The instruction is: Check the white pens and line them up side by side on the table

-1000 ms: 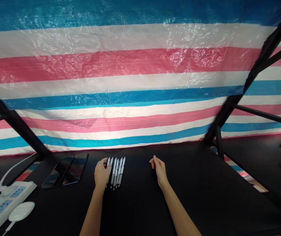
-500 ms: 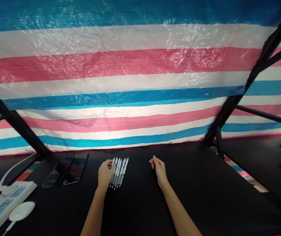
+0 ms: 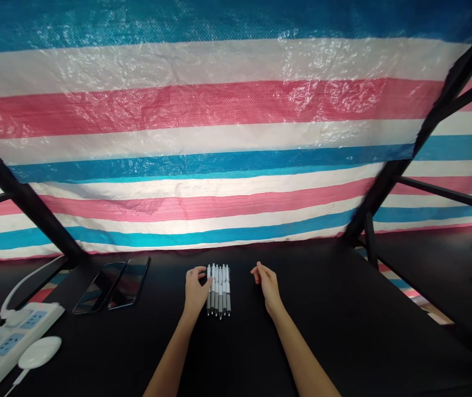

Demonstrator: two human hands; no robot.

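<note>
Hands flank pens (image 3: 218,289): left hand (image 3: 196,290) touching, right hand (image 3: 268,286) near.

Striped tarp wall (image 3: 219,127), black table (image 3: 343,331), black struts (image 3: 389,176), light perhaps from behind

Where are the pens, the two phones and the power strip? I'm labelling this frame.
pens (image 3: 218,290), head view, middle of the barrels.
phones (image 3: 130,282), head view, right phone's screen.
power strip (image 3: 12,333), head view, its white top face.

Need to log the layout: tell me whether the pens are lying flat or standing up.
Lying flat. The pens lie side by side in a row on the black table, the left hand touching the row's left edge.
</note>
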